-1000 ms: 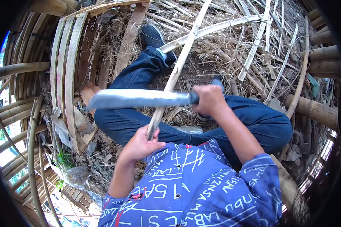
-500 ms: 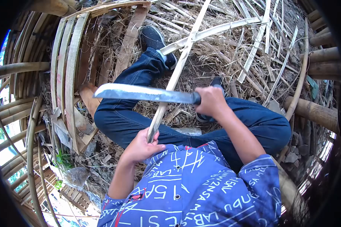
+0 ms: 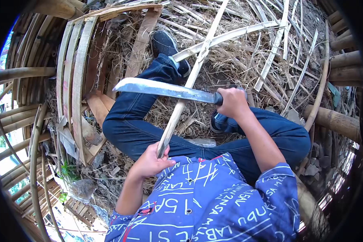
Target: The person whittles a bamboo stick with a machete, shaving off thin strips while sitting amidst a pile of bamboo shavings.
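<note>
A long pale split bamboo strip [image 3: 174,121] runs from my lap up toward the top of the head view. My left hand [image 3: 152,161] is closed around its near end. In my right hand [image 3: 233,101] is the dark handle of a machete [image 3: 161,89]. Its long blade points left and lies across the strip, just beyond my knees. Whether the edge bites into the bamboo cannot be made out. Farther up, the strip crosses another bamboo strip [image 3: 242,32] that lies near my shoe [image 3: 164,43].
Shavings and several loose strips [image 3: 274,56] cover the ground ahead. On the left stands a slatted wooden frame [image 3: 77,76]. Bamboo pole walls rise on both sides, with a thick pole [image 3: 334,121] at right. My bent legs [image 3: 145,135] lie beneath the work.
My right hand has moved the machete a little away from me along the strip and to the right. My left hand keeps its hold on the near end.
</note>
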Available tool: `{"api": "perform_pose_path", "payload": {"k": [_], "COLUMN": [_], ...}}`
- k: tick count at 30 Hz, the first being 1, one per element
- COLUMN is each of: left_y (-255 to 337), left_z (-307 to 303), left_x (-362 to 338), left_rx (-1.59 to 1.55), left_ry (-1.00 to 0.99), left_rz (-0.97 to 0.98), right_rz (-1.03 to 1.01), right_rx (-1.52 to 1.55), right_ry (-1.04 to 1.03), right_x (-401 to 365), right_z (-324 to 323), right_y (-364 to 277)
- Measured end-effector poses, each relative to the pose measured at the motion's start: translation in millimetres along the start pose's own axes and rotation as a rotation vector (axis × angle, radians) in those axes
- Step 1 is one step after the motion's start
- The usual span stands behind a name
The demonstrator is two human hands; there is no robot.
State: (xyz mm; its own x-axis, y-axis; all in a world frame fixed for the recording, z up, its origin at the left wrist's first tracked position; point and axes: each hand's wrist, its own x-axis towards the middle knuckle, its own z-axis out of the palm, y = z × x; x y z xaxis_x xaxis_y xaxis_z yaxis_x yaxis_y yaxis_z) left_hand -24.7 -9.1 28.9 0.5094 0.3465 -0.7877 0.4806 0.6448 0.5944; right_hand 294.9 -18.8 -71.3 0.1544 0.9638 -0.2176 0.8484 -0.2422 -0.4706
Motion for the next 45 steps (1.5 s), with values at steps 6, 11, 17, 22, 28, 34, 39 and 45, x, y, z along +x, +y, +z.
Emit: {"api": "perform_pose_path", "payload": {"k": [6,11,17,22,28,34,39,45], "left_y": [1,0,-11,-10,-6,2,5,8], "left_z": [5,0,5,3,7,1,9,3], "left_x": [-7,-2,-15,-7,-28,-27,-37,-29], "left_rx": [0.006,-0.007,0.058,0.023,0.022,-0.017,0.077,0.049], "left_ry": [0.032,-0.025,-0.066,-0.044,-0.051,-0.046,-0.033,-0.058], "left_rz": [-0.009,0.016,0.015,0.034,0.024,-0.003,-0.024,-0.012], "right_rz": [0.217,0.041,0.275,0.097,0.296,0.092,0.304,0.073], "right_rx": [-0.047,-0.020,-0.061,-0.036,-0.102,-0.049,-0.140,-0.136], "right_ry": [0.015,-0.113,-0.012,-0.038,-0.028,-0.097,0.041,-0.013], "right_x": [39,11,37,20,42,15,44,18], "right_z": [-4,-8,-4,-15,-10,-28,-19,-20], "right_y": [29,2,43,9,52,0,59,20]}}
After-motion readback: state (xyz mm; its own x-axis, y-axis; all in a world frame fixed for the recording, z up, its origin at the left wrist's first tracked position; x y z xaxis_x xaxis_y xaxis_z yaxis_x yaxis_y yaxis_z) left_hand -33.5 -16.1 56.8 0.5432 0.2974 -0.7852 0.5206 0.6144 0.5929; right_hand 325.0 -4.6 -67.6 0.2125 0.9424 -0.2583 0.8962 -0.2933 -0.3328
